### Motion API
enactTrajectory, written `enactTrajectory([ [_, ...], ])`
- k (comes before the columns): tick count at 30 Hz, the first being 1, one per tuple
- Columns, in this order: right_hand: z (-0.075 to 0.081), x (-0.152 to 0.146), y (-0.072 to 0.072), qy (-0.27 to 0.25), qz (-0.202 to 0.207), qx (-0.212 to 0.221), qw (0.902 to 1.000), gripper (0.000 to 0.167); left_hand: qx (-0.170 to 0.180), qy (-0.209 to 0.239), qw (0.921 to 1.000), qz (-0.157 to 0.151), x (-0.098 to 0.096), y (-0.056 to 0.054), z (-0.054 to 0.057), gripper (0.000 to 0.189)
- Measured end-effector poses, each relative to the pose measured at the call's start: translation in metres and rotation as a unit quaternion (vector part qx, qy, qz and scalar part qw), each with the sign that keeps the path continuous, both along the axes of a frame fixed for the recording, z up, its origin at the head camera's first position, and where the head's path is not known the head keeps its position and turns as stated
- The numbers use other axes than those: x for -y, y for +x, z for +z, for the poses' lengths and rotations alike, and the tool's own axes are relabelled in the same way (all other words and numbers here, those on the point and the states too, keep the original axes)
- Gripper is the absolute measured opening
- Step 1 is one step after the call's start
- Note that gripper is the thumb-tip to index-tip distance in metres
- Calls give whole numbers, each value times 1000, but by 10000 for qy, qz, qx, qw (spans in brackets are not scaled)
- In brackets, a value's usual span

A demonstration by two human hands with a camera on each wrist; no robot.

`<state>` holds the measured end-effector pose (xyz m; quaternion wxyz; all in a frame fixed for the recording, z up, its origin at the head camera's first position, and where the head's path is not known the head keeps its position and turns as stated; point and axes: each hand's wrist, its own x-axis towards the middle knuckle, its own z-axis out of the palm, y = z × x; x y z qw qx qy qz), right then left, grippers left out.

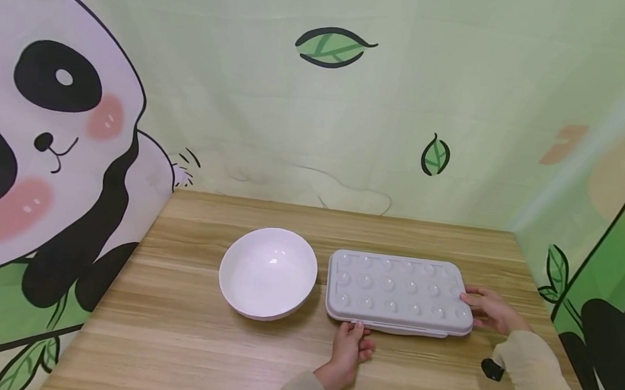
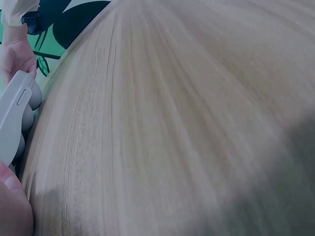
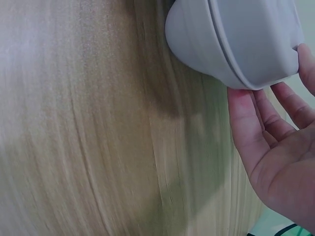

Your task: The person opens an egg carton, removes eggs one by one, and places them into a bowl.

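Observation:
A light grey egg box [image 1: 400, 288] with a lid of rounded bumps lies closed, right of the middle of the table. My right hand [image 1: 494, 310] grips its right end, with the thumb over the lid's side and the fingers around the end. In the right wrist view the fingertips of that hand [image 3: 285, 162] press against the rim and lower part of the box [image 3: 256, 39]. At the front edge, left of its middle, my left hand [image 1: 348, 347] holds the box by the rim, thumb uppermost. Rounded egg cups show beneath the box [image 2: 12, 113] in the left wrist view.
To the left of the box stands a white round bowl [image 1: 268, 272] with nothing inside. Both are on a wood-grain table [image 1: 178, 329]. A green cloth wall [image 1: 233, 96] with panda and leaf pictures closes off the back and sides.

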<state>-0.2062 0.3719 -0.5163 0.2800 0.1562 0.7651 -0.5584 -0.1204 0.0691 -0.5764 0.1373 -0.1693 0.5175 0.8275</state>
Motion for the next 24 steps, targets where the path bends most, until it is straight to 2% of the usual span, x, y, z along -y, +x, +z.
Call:
enactTrajectory([
  [13, 4, 2, 2, 98, -15, 47, 9999, 77, 134, -282, 9988, 366, -8, 0, -1, 23],
  [24, 5, 2, 1, 203, 65, -2, 9998, 75, -10, -449, 9977, 507, -11, 0, 0, 21],
])
